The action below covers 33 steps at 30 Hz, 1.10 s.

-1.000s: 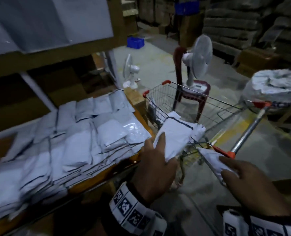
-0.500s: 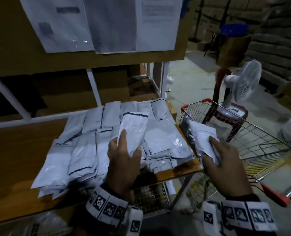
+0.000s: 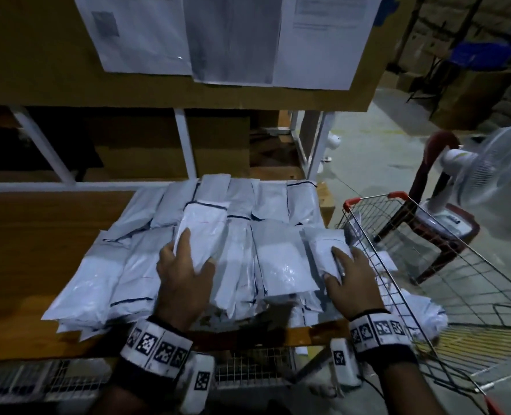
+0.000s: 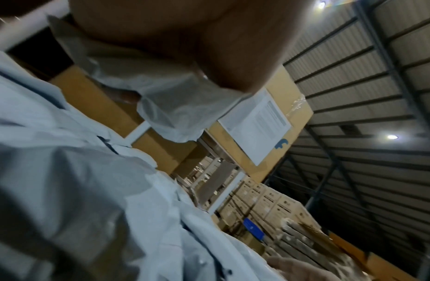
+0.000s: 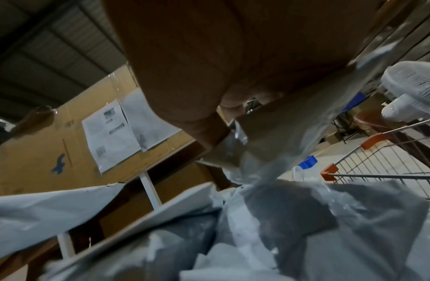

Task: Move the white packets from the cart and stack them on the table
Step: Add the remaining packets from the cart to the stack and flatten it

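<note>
Holding one soft white plastic mailer packet [image 3: 201,235] over the middle of the heap, the left hand [image 3: 185,274] curls its fingers over the packet's left edge with the thumb pinching the right. The right hand [image 3: 351,274] grips a second, smaller white packet [image 3: 326,250] the same way, at the heap's right edge, just beside the wire shopping cart with red corner caps [image 3: 368,223].

These packets look light, limp and slick; they bend wherever they are unsupported, so a grip across the lower third with the thumb opposing, as now, seems sound.

The stacked pile of white packets [image 3: 104,280] covers the right end of the wooden table [image 3: 38,235]. Its near edge overhangs the table front, so anything laid close to that rim could slide off. Bare wood lies open to the left. More packets remain in the cart's basket [image 3: 421,313]. A white pedestal fan [image 3: 487,163] stands beyond the cart, well apart.
</note>
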Each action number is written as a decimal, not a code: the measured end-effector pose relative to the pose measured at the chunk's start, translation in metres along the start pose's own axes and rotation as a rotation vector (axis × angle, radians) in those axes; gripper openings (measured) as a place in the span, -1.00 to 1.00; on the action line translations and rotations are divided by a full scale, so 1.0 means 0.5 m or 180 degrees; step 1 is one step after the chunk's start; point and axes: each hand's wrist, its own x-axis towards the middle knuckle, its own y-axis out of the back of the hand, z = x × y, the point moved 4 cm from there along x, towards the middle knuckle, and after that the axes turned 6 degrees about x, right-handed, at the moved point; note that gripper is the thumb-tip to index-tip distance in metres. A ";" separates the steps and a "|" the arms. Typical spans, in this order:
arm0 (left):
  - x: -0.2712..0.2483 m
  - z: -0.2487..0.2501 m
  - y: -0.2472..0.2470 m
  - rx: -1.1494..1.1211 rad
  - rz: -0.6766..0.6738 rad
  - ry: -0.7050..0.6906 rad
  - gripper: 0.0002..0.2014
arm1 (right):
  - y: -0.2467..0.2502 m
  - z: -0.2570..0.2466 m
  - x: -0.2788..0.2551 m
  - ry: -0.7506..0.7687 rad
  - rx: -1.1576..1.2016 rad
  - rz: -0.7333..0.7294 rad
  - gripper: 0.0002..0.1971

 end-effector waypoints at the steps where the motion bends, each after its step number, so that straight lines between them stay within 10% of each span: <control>1: 0.007 -0.009 0.006 0.0040 0.0059 0.0072 -0.24 | -0.008 0.002 0.014 0.0028 -0.0088 -0.0059 -0.36; 15: 0.050 -0.086 -0.020 0.1023 0.0311 0.0790 -0.29 | -0.073 0.022 0.052 0.0659 0.0155 -0.0104 -0.40; 33: 0.058 -0.106 -0.042 0.1270 0.0004 0.0607 -0.19 | -0.045 0.021 0.065 0.0462 0.0514 0.0134 -0.42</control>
